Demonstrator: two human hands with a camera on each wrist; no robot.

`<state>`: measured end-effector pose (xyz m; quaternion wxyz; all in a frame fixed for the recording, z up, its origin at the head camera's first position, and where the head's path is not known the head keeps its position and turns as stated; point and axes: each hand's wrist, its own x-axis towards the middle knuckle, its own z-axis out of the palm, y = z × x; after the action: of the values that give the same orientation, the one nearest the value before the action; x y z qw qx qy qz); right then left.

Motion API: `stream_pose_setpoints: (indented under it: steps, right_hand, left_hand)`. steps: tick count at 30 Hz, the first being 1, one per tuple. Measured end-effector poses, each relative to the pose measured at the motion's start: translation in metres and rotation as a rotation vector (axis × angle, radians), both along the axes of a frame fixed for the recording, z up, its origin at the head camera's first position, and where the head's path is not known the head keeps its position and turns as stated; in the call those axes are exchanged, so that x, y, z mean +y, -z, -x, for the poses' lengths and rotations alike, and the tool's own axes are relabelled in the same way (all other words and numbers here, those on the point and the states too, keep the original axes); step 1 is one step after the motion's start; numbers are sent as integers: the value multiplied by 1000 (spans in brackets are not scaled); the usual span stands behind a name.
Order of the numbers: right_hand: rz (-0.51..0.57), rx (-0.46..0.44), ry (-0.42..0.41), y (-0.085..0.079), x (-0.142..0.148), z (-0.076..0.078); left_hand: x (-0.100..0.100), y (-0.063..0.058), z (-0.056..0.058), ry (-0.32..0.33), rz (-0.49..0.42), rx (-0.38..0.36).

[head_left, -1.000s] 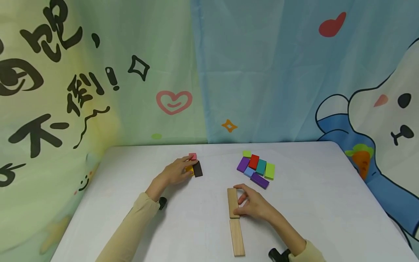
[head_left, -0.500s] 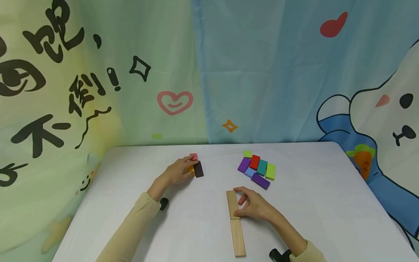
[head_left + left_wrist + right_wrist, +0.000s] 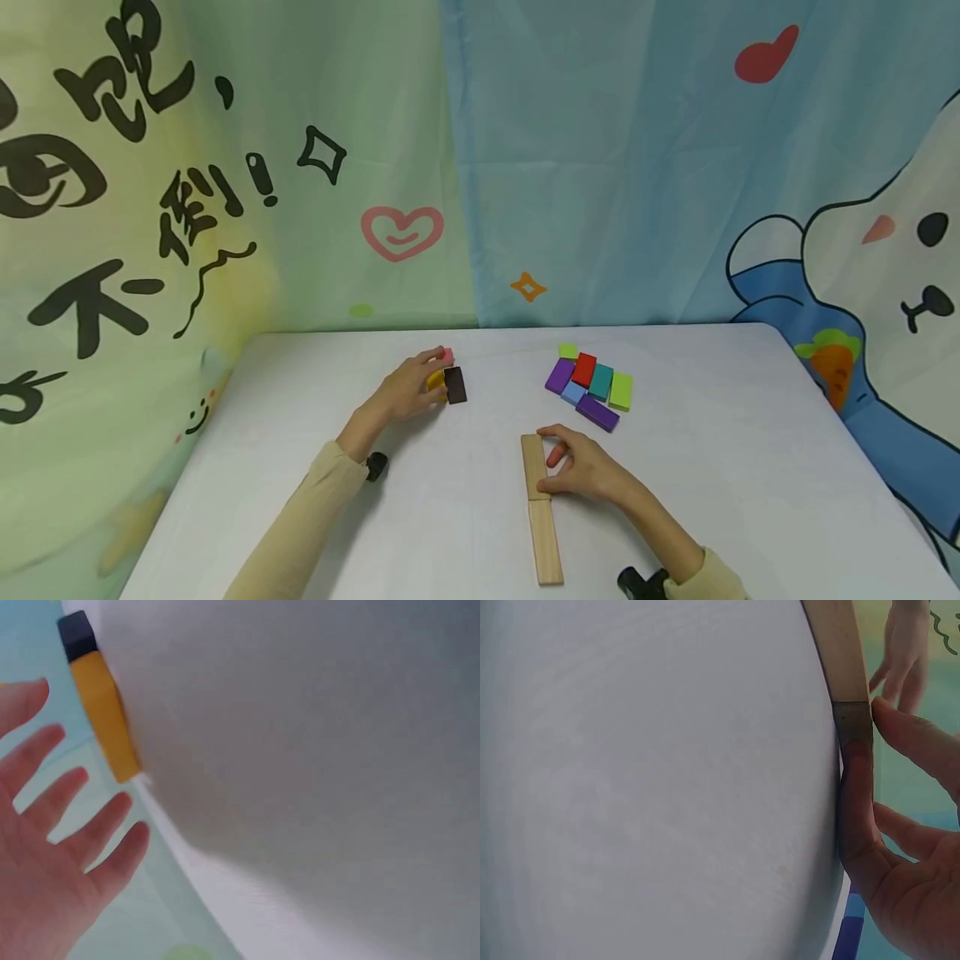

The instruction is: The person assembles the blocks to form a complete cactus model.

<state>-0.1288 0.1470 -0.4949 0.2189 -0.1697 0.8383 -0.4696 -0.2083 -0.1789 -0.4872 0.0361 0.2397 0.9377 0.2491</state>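
My right hand [image 3: 585, 471] pinches a plain wooden block [image 3: 532, 458], with the thumb at its near end and a fingertip at its far end. End to end with it, toward me, lies a second wooden block [image 3: 546, 546]. My left hand [image 3: 405, 387] is at the back left beside a yellow block [image 3: 435, 380], a black block [image 3: 455, 385] and a pink block [image 3: 447, 354], partly covering the yellow and pink ones. In the left wrist view its fingers are spread, apart from the yellow block [image 3: 105, 712].
On the white table [image 3: 712, 467], a cluster of coloured blocks lies back right of centre: purple [image 3: 597, 412], red [image 3: 583, 370], teal [image 3: 600, 382], green [image 3: 620, 391] and light blue [image 3: 573, 393] among them. A printed curtain [image 3: 600, 167] hangs behind the table's far edge.
My left fingers have lifted a little away, showing more of the yellow block and less of the pink one. The far wooden block sits closer against the near one; my right hand still holds it.
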Motion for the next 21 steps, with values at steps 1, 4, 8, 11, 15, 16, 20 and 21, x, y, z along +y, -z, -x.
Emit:
stream_pose_setpoints:
  steps: [1,4,8,11,15,16,20,21]
  right_hand:
    - [3,0,-3,0,1,0]
    - [39,-4,-22,-3,2,1]
    - [92,-41,-47,-5,9,1]
    - [84,-34,-30,-6,16,3]
    - [-8,44,60,-13,26,10]
    - [-45,75,96,-15,28,12]
    - [-202,231,227,-22,32,25]
    - [-243,268,250,-23,32,28]
  left_hand:
    - [3,-1,-4,-5,-4,39]
    - [20,-11,-23,13,23,122]
    - [57,-16,-66,115,113,142]
    - [84,-12,-93,175,200,151]
    - [107,-5,-117,196,278,149]
    - [111,-3,-121,198,290,150]
    - [120,3,-134,215,333,173]
    - [121,5,-136,217,346,189]
